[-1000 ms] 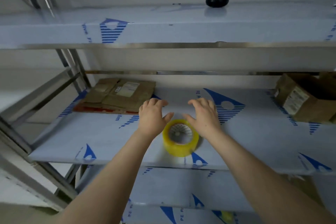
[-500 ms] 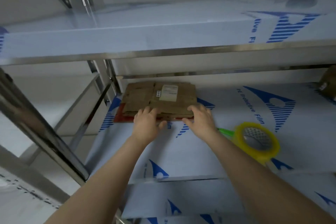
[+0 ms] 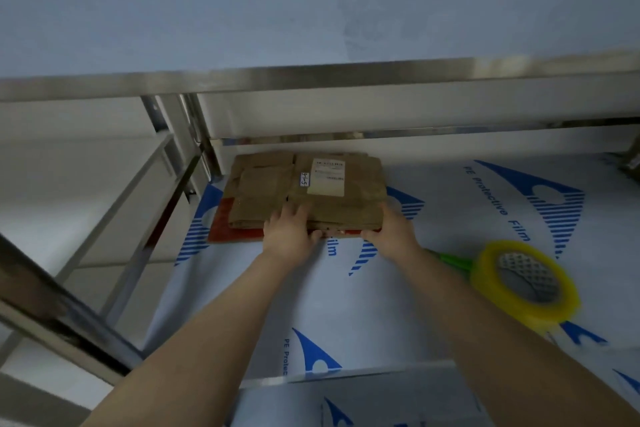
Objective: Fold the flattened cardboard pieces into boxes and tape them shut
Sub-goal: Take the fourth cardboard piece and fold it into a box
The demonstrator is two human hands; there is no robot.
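A stack of flattened brown cardboard pieces (image 3: 304, 184), the top one bearing a white label, lies at the back left of the middle shelf (image 3: 346, 308). A red cardboard sheet (image 3: 225, 229) sits under it. My left hand (image 3: 287, 236) holds the stack's front edge, fingers on top and thumb tucked at the edge. At the front right corner, my right hand (image 3: 393, 232) grips the same stack, its fingertips hidden by the hand. A yellow roll of tape (image 3: 526, 288) lies on the shelf to the right of my right forearm.
The steel upper shelf (image 3: 311, 76) overhangs low above the stack. A slanted steel post (image 3: 52, 315) runs along the left. A green handle (image 3: 450, 260) pokes out from under the tape roll. A brown box corner (image 3: 632, 163) shows at the far right.
Both hands left the tape roll and reached left to the cardboard stack. They now close on its front edge, and the view has swung left and moved closer.
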